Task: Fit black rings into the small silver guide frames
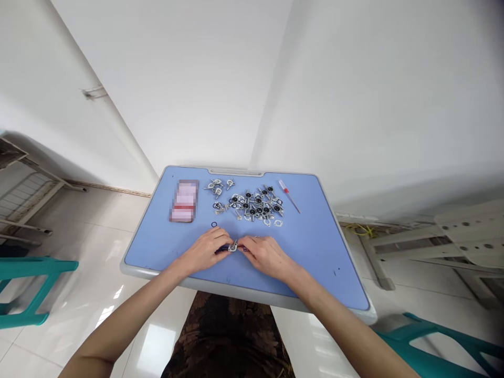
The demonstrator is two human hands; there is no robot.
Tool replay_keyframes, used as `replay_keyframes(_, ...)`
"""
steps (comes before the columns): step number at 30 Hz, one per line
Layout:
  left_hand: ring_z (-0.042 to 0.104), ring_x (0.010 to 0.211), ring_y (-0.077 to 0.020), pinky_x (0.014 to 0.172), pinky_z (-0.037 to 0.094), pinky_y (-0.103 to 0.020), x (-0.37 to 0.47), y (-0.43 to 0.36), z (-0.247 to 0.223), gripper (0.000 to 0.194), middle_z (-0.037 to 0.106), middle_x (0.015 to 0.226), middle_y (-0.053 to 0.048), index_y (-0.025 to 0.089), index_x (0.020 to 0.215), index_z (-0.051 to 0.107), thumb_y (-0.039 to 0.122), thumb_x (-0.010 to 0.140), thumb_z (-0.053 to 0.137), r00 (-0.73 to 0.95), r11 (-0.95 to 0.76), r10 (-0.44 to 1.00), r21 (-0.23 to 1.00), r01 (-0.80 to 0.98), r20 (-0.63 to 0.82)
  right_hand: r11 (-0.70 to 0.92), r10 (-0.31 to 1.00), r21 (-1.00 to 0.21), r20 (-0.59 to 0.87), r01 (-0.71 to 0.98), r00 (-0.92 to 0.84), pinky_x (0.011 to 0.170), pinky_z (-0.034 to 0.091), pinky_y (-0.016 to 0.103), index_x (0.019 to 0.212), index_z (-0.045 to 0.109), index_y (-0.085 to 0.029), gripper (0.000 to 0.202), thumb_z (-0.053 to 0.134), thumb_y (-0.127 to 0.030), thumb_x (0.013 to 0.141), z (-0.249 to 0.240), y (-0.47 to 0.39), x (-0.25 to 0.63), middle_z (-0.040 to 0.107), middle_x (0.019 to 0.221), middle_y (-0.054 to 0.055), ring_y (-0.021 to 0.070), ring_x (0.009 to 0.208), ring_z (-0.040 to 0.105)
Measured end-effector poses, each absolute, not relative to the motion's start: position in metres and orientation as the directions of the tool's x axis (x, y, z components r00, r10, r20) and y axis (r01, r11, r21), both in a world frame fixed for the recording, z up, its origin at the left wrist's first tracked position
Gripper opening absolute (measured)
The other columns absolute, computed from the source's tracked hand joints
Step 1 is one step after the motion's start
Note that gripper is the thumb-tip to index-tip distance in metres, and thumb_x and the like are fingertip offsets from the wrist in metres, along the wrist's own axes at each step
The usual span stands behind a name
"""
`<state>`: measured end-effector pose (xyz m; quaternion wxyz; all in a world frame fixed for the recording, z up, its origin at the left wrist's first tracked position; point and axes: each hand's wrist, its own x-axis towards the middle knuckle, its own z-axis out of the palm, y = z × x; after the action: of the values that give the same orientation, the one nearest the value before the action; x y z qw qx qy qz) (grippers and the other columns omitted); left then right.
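Near the front edge of the blue table, a small metal flanged fitting (233, 245) is held up between my hands. My left hand (207, 249) pinches it from the left, fingers curled. My right hand (265, 254) meets its other side with thumb and fingertips closed together; whether a smaller piece is between them is hidden. Just beyond my left hand lies a black rubber ring (214, 224). Ahead of both hands spreads a pile of similar fittings with black round faces (259, 210), mixed with flat oval gaskets (278, 223) and rings.
A few more metal fittings (216, 185) sit apart at the back. On the left lies a phone (184, 201) with a blurred screen. A thin red-and-clear-handled screwdriver (289, 196) rests at right. Green stools (35, 273) and a metal frame (417, 247) stand beside the blue table (315, 262).
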<state>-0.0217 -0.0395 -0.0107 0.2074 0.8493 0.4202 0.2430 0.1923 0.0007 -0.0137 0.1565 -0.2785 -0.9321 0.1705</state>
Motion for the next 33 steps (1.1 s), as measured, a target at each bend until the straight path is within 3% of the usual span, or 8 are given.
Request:
replay_keyframes(3,0.052,0.087,-0.0184,0.083,0.042,-0.032,-0.021,-0.04,-0.008,0.014,0.058,0.096,-0.007,0.018,0.099,0.059,0.024,0.091,0.049,0.533,-0.563,0.813,0.55,0.617,0.235,0.812,0.532,-0.402,0.215,0.422,-0.819,0.056,0.038,0.026,0.096,0.061,-0.02,0.019,0.042,-0.023,0.094,-0.013,0.004,0.196,0.065,0.081,0.005,0.0153,0.063,0.058)
replay_keyframes(11,0.054,0.093,-0.0164,0.084,0.045,-0.029,-0.014,-0.042,-0.007,0.026,0.059,0.1,-0.006,0.02,0.105,0.06,0.01,0.091,0.042,0.559,-0.566,0.796,0.609,0.555,0.23,0.785,0.551,-0.46,0.208,0.416,-0.808,0.055,0.036,0.025,0.086,0.056,-0.019,0.014,0.043,-0.017,0.092,-0.015,0.009,0.198,0.062,0.079,0.004,0.0138,0.063,0.055)
replay_keyframes(21,0.056,0.096,-0.0176,0.083,0.05,-0.03,-0.017,-0.04,-0.01,0.025,0.055,0.105,-0.008,0.02,0.11,0.057,0.015,0.086,0.052,0.467,-0.472,0.862,0.644,0.602,0.197,0.791,0.571,-0.416,0.241,0.448,-0.785,0.055,0.036,0.024,0.09,0.056,-0.016,0.015,0.042,-0.02,0.094,-0.016,0.008,0.197,0.062,0.078,0.004,0.0118,0.062,0.055)
replay_keyframes(24,0.055,0.096,-0.0189,0.083,0.049,-0.032,-0.013,-0.041,-0.008,0.025,0.055,0.105,-0.008,0.018,0.107,0.056,0.025,0.084,0.06,0.455,-0.463,0.869,0.647,0.606,0.196,0.796,0.573,-0.404,0.262,0.451,-0.777,0.054,0.036,0.023,0.089,0.056,-0.016,0.016,0.042,-0.021,0.095,-0.017,0.007,0.197,0.062,0.077,0.004,0.0117,0.061,0.055)
replay_keyframes(33,0.055,0.087,-0.0155,0.078,0.045,-0.028,-0.011,-0.036,-0.01,0.01,0.057,0.093,-0.005,0.017,0.094,0.059,0.025,0.09,0.054,0.425,-0.429,0.884,0.705,0.565,0.197,0.822,0.544,-0.362,0.265,0.441,-0.796,0.055,0.037,0.023,0.09,0.056,-0.016,0.017,0.04,-0.018,0.094,-0.016,0.007,0.196,0.062,0.078,0.004,0.0115,0.061,0.056)
